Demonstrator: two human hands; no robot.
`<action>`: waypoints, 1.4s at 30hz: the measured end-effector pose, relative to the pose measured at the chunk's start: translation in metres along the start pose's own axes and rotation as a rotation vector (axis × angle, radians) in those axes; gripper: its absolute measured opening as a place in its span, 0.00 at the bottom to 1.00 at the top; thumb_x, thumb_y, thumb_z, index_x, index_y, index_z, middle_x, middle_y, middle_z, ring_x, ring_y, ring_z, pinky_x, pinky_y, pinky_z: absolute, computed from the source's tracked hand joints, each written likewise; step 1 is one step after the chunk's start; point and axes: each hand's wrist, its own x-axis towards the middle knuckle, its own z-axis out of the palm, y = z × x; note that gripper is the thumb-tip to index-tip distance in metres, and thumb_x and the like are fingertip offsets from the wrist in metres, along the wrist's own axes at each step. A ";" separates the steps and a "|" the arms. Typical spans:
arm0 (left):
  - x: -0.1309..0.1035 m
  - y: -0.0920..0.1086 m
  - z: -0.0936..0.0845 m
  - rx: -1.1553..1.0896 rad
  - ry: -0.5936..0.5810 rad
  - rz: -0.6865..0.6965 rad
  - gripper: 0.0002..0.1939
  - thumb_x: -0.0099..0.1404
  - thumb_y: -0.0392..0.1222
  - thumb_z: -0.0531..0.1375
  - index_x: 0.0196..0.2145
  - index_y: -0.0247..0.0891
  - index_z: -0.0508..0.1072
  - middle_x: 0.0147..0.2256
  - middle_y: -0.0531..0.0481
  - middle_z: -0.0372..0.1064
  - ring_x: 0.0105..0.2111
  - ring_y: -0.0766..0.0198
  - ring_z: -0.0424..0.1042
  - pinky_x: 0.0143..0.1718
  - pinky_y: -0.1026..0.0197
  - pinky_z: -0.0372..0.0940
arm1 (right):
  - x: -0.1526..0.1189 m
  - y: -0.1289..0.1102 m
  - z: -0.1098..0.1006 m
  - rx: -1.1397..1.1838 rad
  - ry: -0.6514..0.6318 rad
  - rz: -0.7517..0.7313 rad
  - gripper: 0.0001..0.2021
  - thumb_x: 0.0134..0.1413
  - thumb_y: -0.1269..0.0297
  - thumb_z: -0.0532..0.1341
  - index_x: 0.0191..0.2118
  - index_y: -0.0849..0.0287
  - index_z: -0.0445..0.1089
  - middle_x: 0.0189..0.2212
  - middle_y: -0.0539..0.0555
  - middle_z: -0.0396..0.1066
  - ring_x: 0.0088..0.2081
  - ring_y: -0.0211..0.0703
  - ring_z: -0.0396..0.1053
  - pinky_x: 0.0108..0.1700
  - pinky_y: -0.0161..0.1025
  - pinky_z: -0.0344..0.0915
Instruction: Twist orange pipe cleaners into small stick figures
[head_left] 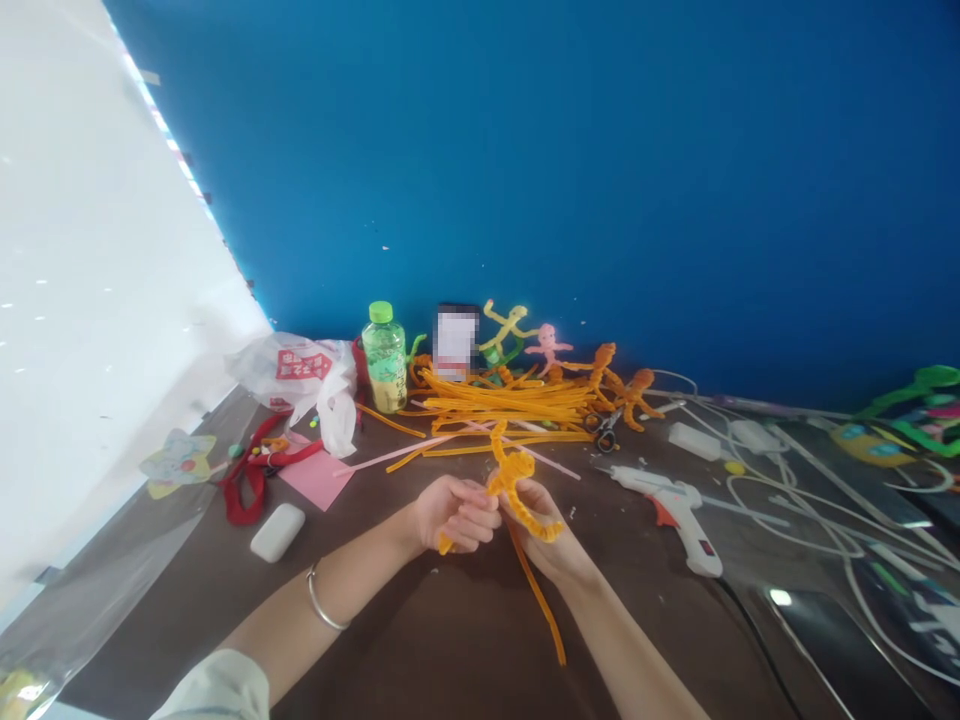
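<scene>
An orange pipe-cleaner figure [514, 470] with curled limbs is held between my two hands above the dark table. My left hand [457, 514] has its fingers curled round part of the figure, and an orange tip pokes out below them. My right hand [541, 530] grips the figure from behind and the right, its fingers partly hidden by it. One long orange stem [541, 605] hangs down from near my right hand towards the table.
Behind my hands lies a pile of orange stems [510, 405] with small scissors [604, 434]. A bottle [386, 365] and plastic bag [300, 372] stand left of it. A glue gun [679, 510], cables and a phone [844, 655] lie right; a white case [277, 532] lies left.
</scene>
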 end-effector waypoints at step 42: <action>0.006 -0.006 -0.001 0.011 0.037 0.155 0.07 0.49 0.38 0.59 0.23 0.33 0.64 0.17 0.57 0.49 0.14 0.73 0.53 0.19 0.66 0.48 | 0.003 0.000 -0.010 0.061 0.038 0.135 0.10 0.37 0.58 0.67 0.28 0.56 0.72 0.26 0.51 0.71 0.27 0.39 0.67 0.32 0.37 0.62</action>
